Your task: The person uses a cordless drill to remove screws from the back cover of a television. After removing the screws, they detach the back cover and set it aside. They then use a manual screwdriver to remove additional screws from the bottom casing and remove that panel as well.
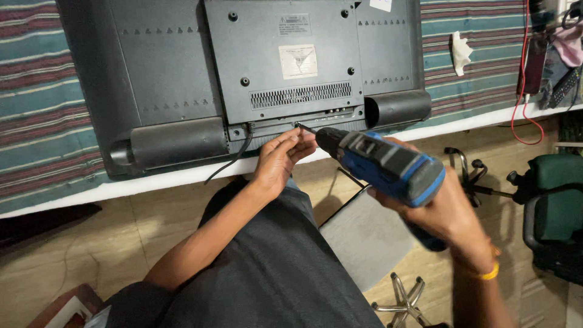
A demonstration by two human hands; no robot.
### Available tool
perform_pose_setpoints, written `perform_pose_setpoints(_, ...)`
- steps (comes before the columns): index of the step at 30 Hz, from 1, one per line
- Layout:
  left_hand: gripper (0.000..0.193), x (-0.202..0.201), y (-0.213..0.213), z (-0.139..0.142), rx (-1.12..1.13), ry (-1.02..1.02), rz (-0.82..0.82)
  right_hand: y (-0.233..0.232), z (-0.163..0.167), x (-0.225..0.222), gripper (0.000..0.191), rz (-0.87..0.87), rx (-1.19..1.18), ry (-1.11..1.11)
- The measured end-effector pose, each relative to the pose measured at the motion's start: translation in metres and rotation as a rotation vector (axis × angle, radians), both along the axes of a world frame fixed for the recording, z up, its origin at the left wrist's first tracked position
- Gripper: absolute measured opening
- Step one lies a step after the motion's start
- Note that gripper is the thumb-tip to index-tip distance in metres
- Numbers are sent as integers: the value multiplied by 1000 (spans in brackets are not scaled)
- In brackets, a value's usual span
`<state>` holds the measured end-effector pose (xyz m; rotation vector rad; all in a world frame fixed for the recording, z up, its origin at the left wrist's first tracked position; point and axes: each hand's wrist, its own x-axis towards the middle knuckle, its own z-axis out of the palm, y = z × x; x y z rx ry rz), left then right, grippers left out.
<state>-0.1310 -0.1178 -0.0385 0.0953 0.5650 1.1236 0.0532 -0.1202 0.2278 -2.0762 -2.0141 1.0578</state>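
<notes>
Left hand [280, 159] has its fingertips pinched loosely around the drill bit [305, 128], right where the tip meets the bottom edge of the TV [176, 73] back, at about 12 o'clock from the hand. Right hand [446, 212] is wrapped tight round the grip of the blue drill [388, 164], which sits at 3 o'clock from those fingers. A black cable [234, 158] hangs off the TV at 9 o'clock.

Blue and black cordless drill [388, 167] sits right of center in the frame, tilted so its bit [305, 128] points up-left and the tip meets the lower edge of the TV's back panel. The TV [182, 73] is a flat dark grey set lying screen-down across the top of the frame, back cover up, with a vent grille and a black cable [234, 159] trailing off its bottom edge.
</notes>
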Motion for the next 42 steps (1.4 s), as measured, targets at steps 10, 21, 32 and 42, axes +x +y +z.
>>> perform_pose_setpoints(10, 28, -5, -23, -1, 63, 87, -154, 91, 13, -2, 44, 395, -130, -192)
perform_pose_setpoints(21, 27, -3, -19, -4, 33, 30, -77, 72, 18, 1, 39, 473, 15, -42)
perform_pose_setpoints(32, 37, 23, 7, 1, -106, -57, -24, -5, 30, 51, 78, -33, 14, 49)
perform_pose_setpoints(42, 20, 67, 21, -2, 69, 24, -87, -19, 25, 90, 74, -258, 159, 272)
